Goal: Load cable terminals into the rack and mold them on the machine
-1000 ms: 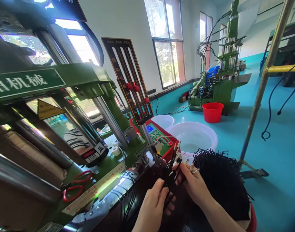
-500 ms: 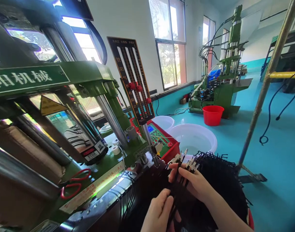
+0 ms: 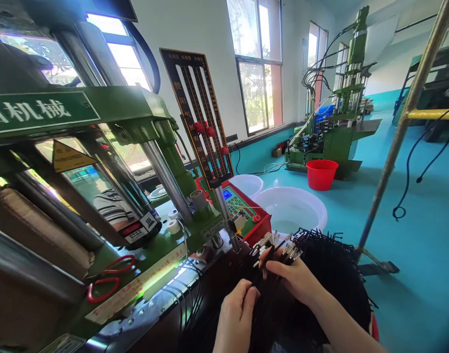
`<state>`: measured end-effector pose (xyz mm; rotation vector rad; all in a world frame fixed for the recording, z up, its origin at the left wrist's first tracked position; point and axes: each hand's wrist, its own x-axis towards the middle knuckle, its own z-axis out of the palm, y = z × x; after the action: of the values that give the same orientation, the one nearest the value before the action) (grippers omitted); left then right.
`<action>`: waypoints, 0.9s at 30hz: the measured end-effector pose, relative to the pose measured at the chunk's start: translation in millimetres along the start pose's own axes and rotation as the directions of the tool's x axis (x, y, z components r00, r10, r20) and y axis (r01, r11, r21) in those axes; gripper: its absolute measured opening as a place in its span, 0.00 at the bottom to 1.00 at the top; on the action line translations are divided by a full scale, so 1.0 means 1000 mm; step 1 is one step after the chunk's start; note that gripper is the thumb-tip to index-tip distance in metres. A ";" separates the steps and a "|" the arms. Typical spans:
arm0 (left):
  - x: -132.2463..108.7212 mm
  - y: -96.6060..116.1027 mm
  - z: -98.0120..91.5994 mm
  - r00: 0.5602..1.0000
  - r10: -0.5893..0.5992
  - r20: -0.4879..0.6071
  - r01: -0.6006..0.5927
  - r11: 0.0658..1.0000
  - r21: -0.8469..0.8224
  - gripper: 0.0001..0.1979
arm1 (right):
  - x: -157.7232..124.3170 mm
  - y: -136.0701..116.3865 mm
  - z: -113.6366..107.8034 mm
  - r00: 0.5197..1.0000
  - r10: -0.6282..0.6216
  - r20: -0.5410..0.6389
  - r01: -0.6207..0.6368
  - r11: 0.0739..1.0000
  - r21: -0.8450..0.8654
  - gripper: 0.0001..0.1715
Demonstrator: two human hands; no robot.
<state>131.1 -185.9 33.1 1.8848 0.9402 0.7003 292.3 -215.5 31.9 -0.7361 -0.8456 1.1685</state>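
Note:
My right hand [image 3: 296, 277] is closed around a bunch of black cables with silver metal connectors [image 3: 291, 252] that stick up past the thumb. Lower and to the left, my left hand [image 3: 236, 310] is closed on black cable strands; its fingertips pinch them near the dark tabletop. The strands' lower part is lost against the dark surface. More metal-ended cables [image 3: 259, 247] lie just beyond my hands. A large heap of black cables [image 3: 332, 274] with short bent ends fills a container to the right of my right hand.
A green press machine [image 3: 150, 110] stands close on the left, with red-handled scissors [image 3: 104, 289] on its bed. Its red control box [image 3: 261, 228] is ahead. White tubs [image 3: 322, 215], a red bucket [image 3: 322, 175] and another green machine [image 3: 338, 142] stand beyond. A metal pole [image 3: 389, 162] rises at right.
My left hand has shifted slightly up and left. The fingers of my right hand have closed in, and the connectors sit a little lower. The view has turned slightly to the right.

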 end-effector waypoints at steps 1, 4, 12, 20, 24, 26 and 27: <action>0.000 -0.001 -0.001 1.000 -0.011 -0.020 0.010 0.999 -0.030 0.17 | 0.000 0.000 0.000 1.000 0.000 0.001 0.000 1.000 -0.007 0.09; 0.003 -0.007 -0.006 0.993 -0.083 -0.080 0.072 0.989 -0.126 0.18 | -0.001 0.000 0.000 1.000 0.002 -0.005 -0.002 1.000 -0.022 0.07; -0.003 -0.005 -0.002 0.999 0.022 0.040 -0.022 1.000 -0.008 0.20 | -0.002 0.000 0.003 0.999 -0.001 -0.045 0.000 1.000 -0.015 0.13; 0.021 -0.012 -0.033 0.957 0.229 -0.179 -0.124 0.878 0.462 0.18 | -0.009 -0.004 0.004 0.987 0.005 -0.159 -0.026 0.990 -0.135 0.13; 0.027 -0.003 -0.038 0.983 0.151 -0.106 -0.088 0.889 0.450 0.19 | -0.018 -0.016 0.000 0.999 0.002 0.039 0.010 0.957 -0.289 0.19; 0.013 0.004 -0.026 0.995 0.095 0.039 -0.101 0.974 0.201 0.22 | -0.019 -0.024 0.000 0.991 -0.042 0.127 0.086 0.929 -0.360 0.19; 0.002 0.006 -0.016 0.986 0.057 0.154 -0.063 0.997 0.040 0.23 | -0.018 -0.027 0.001 0.985 -0.055 0.163 0.115 0.916 -0.385 0.18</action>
<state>121.7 -178.3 45.7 1.9833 0.8108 0.5649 301.1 -239.0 52.6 -0.9358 -1.2497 0.9930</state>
